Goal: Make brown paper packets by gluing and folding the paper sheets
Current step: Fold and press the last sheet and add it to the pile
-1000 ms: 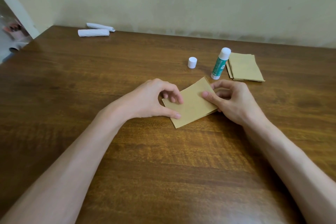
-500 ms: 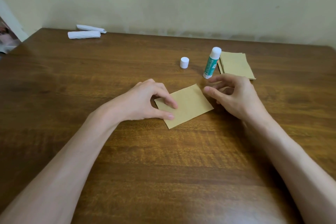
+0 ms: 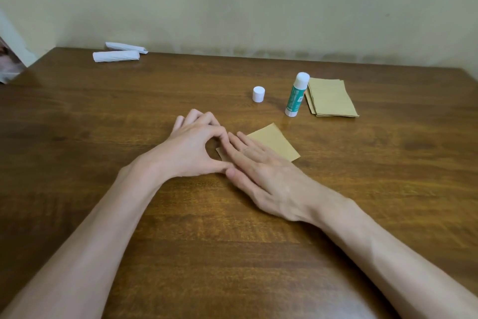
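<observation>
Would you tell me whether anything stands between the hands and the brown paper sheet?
Nothing visible does: the right hand lies flat on the brown paper sheet, and the left hand holds its left edge with thumb and forefinger.

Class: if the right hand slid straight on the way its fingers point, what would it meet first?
Probably the left hand: its curled fingers lie just ahead of the right hand, which presses flat on the brown paper sheet.

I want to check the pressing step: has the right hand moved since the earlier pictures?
Yes. The right hand moved left, away from the glue stick, and now lies flat across the paper sheet.
</observation>
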`<action>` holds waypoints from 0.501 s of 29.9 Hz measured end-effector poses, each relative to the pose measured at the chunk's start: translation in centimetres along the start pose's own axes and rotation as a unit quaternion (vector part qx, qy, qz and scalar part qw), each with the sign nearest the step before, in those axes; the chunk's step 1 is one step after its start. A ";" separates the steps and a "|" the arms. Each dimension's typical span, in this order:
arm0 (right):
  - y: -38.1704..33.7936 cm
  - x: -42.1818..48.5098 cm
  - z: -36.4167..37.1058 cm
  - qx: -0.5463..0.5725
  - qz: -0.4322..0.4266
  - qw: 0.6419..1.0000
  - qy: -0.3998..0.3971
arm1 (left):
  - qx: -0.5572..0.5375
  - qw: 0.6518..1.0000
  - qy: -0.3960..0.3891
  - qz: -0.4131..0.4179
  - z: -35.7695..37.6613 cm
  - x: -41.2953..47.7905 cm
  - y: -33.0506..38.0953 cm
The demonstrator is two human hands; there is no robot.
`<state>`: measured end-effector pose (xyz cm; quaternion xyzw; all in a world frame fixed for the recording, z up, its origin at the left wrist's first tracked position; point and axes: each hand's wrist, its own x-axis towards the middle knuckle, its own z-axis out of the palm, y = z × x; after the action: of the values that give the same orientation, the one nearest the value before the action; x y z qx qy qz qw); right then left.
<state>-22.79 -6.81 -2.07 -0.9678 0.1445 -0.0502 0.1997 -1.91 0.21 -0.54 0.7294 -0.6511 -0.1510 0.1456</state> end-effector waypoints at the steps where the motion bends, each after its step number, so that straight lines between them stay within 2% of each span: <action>1: 0.1 -0.1 0.1 -0.027 0.008 0.999 -0.024 | 0.003 1.000 -0.004 -0.004 -0.1 0.1 -0.1; 4: 0.7 -0.4 -0.7 -0.080 0.051 0.994 -0.062 | -0.009 1.000 -0.003 -0.004 0.1 0.0 0.0; 9: 3.4 -1.2 -2.8 -0.128 0.178 0.973 -0.074 | -0.035 0.999 -0.006 -0.012 0.2 -0.1 0.0; 15: 3.8 -1.2 -3.0 -0.136 0.191 0.971 -0.052 | -0.044 0.999 -0.006 0.027 0.0 -0.3 0.1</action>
<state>-25.40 -10.89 -0.91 -0.9415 0.3218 0.0599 0.0798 -2.06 0.53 -0.42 0.7037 -0.6639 -0.1799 0.1780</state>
